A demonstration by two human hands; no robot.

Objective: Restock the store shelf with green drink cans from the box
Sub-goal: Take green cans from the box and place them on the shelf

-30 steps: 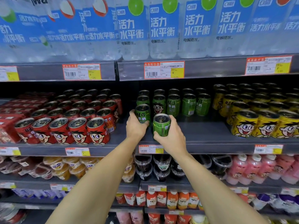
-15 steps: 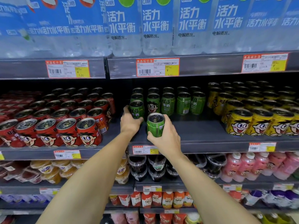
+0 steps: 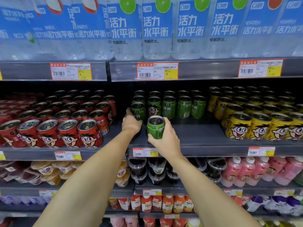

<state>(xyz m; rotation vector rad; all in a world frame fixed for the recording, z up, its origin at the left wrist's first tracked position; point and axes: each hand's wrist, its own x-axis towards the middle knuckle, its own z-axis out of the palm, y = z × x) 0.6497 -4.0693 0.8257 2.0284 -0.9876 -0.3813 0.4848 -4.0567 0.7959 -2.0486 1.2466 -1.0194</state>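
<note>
Quickly, head view only:
Change: over the last second we see the left hand [image 3: 132,123] push its green can [image 3: 138,110] deeper, up against the green rows; the right hand [image 3: 164,138] with its own can barely shifts along the shelf front
Meaning: we judge the left can about placed; right can next; two more cans on the shelf, but most of the green section's front is bare, so restocking is far from done
Left hand: arm stretched forward, fingers curled round the can's left side, thumb hidden; can upright on the shelf [image 3: 205,136], touching the can behind it
Right hand: fingers and thumb wrapped round the lower half of the second green can [image 3: 155,126]; can upright, top facing us; we cannot tell whether its base rests on the shelf
Task things: shelved green cans [image 3: 168,106] stand in rows at the back of the middle bay, between red cans [image 3: 68,133] and yellow cans [image 3: 255,126]; box not in view
Risk: we think nudging the back rows could tip one
</note>
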